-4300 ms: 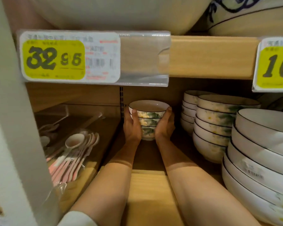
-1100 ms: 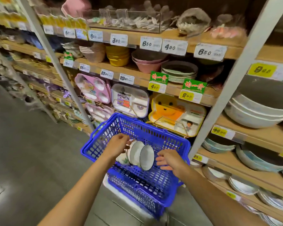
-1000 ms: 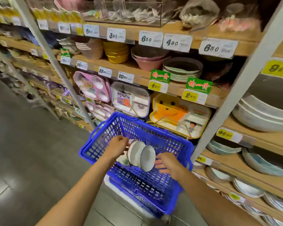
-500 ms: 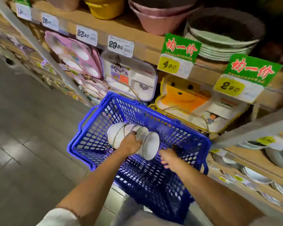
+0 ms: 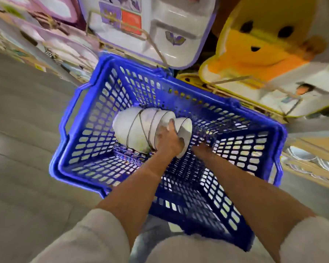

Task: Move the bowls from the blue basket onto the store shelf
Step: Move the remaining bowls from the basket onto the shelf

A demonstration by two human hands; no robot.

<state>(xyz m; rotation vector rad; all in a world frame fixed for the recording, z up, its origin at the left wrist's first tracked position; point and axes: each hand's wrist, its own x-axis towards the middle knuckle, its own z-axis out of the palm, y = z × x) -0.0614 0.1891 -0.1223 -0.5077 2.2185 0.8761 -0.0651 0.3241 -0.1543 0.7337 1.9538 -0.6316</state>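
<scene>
A stack of white bowls (image 5: 139, 128) lies on its side inside the blue basket (image 5: 65, 133), open ends toward the right. My left hand (image 5: 168, 142) reaches down from above and grips the stack near its right end, fingers curled over the bowls. My right hand (image 5: 202, 149) is low in the basket just right of the front bowl's rim. Its fingers are blurred and partly hidden behind the stack. Both forearms come in from the bottom of the frame.
The basket stands on the grey floor (image 5: 27, 168) against the shelving. Behind it lean a white divided tray (image 5: 175, 35) and a yellow bear-face tray (image 5: 264, 46). A wooden shelf (image 5: 311, 168) with plates runs along the right edge.
Earlier both hands set a bowl stack on the shelf. Since then the camera has dropped closer over the basket, my left hand has settled onto the stack and my right hand has gone lower beside it.
</scene>
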